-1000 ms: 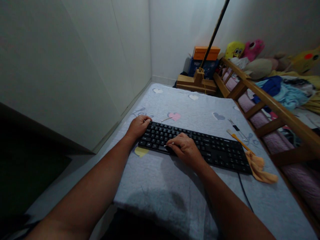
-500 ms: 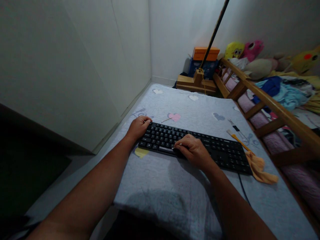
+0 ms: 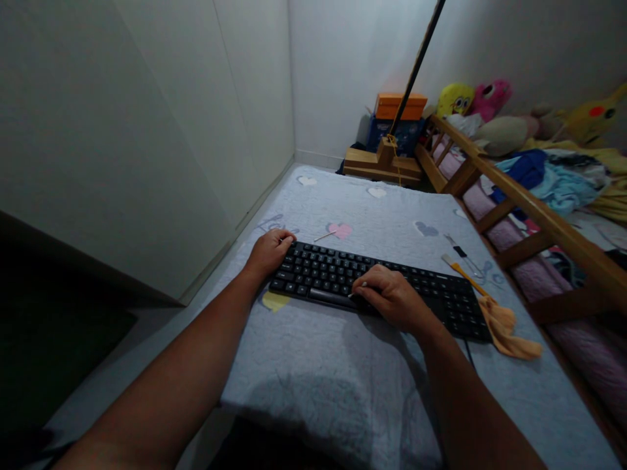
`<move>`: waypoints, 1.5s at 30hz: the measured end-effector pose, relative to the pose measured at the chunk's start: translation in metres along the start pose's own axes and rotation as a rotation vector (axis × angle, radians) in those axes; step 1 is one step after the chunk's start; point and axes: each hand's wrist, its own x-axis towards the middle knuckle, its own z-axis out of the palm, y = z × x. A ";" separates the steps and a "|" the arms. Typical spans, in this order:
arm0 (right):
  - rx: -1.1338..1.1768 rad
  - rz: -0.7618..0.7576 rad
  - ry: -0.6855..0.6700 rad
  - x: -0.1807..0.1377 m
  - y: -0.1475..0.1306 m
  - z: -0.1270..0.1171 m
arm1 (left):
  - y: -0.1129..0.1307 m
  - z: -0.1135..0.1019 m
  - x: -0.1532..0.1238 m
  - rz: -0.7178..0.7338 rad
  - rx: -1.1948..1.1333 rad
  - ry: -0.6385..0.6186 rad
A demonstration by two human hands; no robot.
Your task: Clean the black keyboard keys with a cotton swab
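A black keyboard lies on the pale cloth in front of me. My left hand is closed at its upper left corner, thumb and fingers gripping the edge. Over the right end of the space bar, my right hand pinches a thin white cotton swab, whose tip is down by the keys. Part of the keyboard is hidden beneath that hand. Another cotton swab rests on the cloth just beyond the keyboard.
Right of the keyboard lie an orange cloth, a yellow-handled brush and a slim tool with a black grip. A wooden bed rail runs along the right. At the back stands a wooden base with a pole.
My right hand has slid slightly right along the space bar with the cotton swab. My left hand stays at the keyboard's corner. The view has shifted a little.
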 end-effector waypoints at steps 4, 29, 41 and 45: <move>-0.005 -0.006 -0.005 -0.002 0.000 -0.006 | 0.000 0.001 0.000 -0.011 -0.001 0.003; -0.065 0.037 -0.046 0.002 -0.004 -0.010 | 0.002 -0.001 0.000 -0.009 0.001 0.004; -0.037 0.031 -0.057 0.017 -0.013 0.009 | -0.003 0.001 0.001 0.000 0.000 0.015; -0.043 0.035 -0.040 0.023 -0.016 0.015 | -0.005 0.002 0.001 -0.006 0.011 0.036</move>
